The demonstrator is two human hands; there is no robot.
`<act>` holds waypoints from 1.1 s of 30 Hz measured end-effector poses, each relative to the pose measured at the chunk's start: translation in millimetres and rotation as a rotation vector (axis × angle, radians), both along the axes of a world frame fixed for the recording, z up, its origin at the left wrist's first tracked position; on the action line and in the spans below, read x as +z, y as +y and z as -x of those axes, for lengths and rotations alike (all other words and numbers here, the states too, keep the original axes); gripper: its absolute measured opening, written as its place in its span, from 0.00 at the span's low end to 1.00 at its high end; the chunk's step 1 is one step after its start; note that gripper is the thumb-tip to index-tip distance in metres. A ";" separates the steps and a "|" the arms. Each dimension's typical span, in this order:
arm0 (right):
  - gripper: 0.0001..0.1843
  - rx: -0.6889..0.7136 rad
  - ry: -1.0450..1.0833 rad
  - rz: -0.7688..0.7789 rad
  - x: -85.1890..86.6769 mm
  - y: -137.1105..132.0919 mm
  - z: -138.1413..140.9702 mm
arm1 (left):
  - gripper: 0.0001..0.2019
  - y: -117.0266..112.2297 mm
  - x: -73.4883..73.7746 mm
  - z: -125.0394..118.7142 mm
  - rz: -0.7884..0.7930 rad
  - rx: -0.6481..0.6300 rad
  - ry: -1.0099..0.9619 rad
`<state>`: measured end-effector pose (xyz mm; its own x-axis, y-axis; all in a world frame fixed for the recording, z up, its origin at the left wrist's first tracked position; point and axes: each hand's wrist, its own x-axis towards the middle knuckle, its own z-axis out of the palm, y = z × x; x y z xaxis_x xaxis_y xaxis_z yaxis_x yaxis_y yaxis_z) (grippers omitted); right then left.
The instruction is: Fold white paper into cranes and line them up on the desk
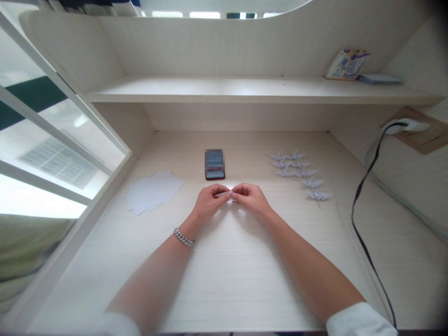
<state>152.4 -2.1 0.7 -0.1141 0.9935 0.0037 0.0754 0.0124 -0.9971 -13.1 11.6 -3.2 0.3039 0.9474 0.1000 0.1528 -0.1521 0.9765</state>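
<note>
A small piece of folded white paper (224,193) is pinched between my two hands over the middle of the desk. My left hand (211,200), with a silver chain bracelet (184,237) on its wrist, has thumb and fingers closed on the paper's left part. On the right side my right hand (251,198) pinches it too, so most of the paper is hidden. Several folded white paper cranes (296,171) stand grouped to the right. Loose white paper sheets (154,190) lie overlapping to the left.
Just beyond my hands a phone (214,164) lies on the desk (224,280). A black cable (357,205) runs from the wall socket (416,128) down the right side. Above the back, a shelf (224,88) carries a leaning box (347,64) and a flat bluish item (380,79).
</note>
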 end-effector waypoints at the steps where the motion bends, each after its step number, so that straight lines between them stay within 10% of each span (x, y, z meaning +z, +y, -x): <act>1: 0.13 0.002 -0.002 0.004 0.1 -0.2 0.1 | 0.12 0.2 0.8 0.3 -0.002 -0.005 0.002; 33: 0.15 0.073 0.040 0.079 0.8 -2.0 -0.6 | 0.11 0.9 7.9 0.4 0.092 -0.087 -0.058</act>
<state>153.0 -4.1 1.4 -0.1873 0.9800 -0.0678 0.0373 -0.0619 -0.9974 -13.5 12.5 4.6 0.3818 0.9236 0.0343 0.0855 -0.0722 0.9937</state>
